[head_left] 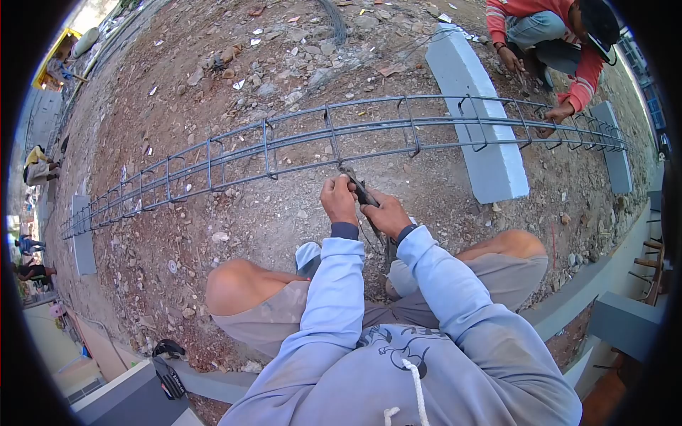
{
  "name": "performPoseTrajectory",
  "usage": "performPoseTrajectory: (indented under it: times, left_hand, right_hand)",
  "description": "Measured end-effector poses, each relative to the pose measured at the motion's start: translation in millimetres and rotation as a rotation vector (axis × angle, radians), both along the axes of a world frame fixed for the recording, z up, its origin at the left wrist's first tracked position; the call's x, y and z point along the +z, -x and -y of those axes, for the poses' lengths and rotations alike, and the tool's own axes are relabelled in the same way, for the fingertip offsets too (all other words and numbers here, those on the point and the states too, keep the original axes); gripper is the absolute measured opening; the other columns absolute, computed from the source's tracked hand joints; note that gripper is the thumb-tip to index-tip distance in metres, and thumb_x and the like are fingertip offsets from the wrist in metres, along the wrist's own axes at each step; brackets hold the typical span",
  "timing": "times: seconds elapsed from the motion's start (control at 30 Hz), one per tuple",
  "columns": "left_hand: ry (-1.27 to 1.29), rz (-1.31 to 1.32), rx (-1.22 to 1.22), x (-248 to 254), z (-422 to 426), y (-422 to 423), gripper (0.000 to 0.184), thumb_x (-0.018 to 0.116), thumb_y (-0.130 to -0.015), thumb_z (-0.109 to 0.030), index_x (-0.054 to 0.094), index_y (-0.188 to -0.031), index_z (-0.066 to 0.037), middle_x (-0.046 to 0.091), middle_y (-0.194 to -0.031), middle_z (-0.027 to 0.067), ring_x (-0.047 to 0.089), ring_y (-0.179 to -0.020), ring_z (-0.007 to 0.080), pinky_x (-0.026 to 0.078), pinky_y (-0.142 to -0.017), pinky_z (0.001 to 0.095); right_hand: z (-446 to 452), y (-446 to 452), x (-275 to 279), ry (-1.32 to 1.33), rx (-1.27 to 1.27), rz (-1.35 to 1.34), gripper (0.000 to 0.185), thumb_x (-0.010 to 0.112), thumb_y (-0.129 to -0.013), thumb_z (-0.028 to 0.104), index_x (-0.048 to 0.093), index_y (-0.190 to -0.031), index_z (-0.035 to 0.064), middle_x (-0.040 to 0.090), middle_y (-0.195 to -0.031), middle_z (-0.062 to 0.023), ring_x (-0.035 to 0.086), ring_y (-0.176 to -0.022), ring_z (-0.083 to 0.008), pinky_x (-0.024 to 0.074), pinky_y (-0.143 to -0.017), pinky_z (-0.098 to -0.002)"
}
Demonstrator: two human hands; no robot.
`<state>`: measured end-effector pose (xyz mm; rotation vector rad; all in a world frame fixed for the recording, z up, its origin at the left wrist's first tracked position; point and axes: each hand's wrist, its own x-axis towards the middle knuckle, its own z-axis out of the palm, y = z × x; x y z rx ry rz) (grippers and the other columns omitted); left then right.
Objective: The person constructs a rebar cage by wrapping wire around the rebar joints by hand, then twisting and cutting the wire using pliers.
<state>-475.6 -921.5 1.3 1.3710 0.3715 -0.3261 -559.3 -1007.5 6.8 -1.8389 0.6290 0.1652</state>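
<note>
A long rebar cage (331, 132) of straight bars and square stirrups stretches across the view in front of me. My right hand (387, 215) is closed around the dark handles of a pair of pincers (363, 192). The tool's head lies close to the cage's near lower bar, at the foot of a stirrup. Beside that head, my left hand (338, 200) has its fingers pinched together. Whatever it grips is too small to make out, and whether the jaws touch the bar I cannot tell.
Pale blocks support the cage: a large one (490, 153) right of middle, another (612, 160) far right, one (82, 245) far left. A co-worker in a red top (587, 85) crouches at the right, hand on the cage. Wire (332, 21) lies on the rubble ground behind.
</note>
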Motion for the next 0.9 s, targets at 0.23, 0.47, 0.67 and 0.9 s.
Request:
performPoseTrajectory:
  times: [0.23, 0.47, 0.67, 0.9]
  left_hand:
    - [0.003, -0.002, 0.006, 0.6, 2.4, -0.1, 0.017, 0.055, -0.082, -0.019, 0.055, -0.073, -0.005, 0.055, -0.060, 0.0034, 0.045, -0.043, 0.0089, 0.035, -0.040, 0.0240]
    - [0.024, -0.020, 0.003, -0.7, 0.0, 0.1, 0.017, 0.054, -0.082, -0.018, 0.055, -0.072, -0.005, 0.055, -0.060, 0.0032, 0.046, -0.043, 0.0092, 0.035, -0.040, 0.0241]
    - [0.001, -0.004, 0.003, 1.3, 0.1, 0.1, 0.017, 0.053, -0.082, -0.018, 0.055, -0.072, -0.005, 0.055, -0.060, 0.0037, 0.046, -0.044, 0.0094, 0.036, -0.041, 0.0238]
    - [0.015, -0.018, -0.001, 2.5, 0.5, -0.6, 0.016, 0.053, -0.082, -0.018, 0.056, -0.074, -0.005, 0.055, -0.062, 0.0038, 0.045, -0.045, 0.0093, 0.035, -0.041, 0.0237]
  right_hand:
    - [-0.5, -1.6, 5.0, 0.013, -0.001, -0.007, 0.055, 0.060, -0.075, 0.026, 0.052, -0.124, 0.0036, 0.062, -0.101, -0.0237, 0.059, -0.097, -0.0347, 0.0449, -0.084, -0.0383]
    - [8.9, -5.8, -4.2, -0.235, 0.093, -0.393, 0.031, 0.063, -0.071, 0.016, 0.059, -0.099, 0.0021, 0.061, -0.084, -0.0110, 0.059, -0.068, -0.0198, 0.0444, -0.065, -0.0317]
    - [7.4, 6.7, 4.6, -0.479, 0.083, -0.344, 0.045, 0.065, -0.070, 0.013, 0.051, -0.111, 0.0024, 0.058, -0.078, -0.0097, 0.059, -0.066, -0.0181, 0.0450, -0.059, -0.0305]
    - [2.9, 9.7, -11.0, -0.495, -0.033, -0.431, 0.015, 0.063, -0.074, 0.010, 0.057, -0.069, -0.0021, 0.056, -0.062, -0.0099, 0.054, -0.050, -0.0181, 0.0413, -0.046, -0.0319]
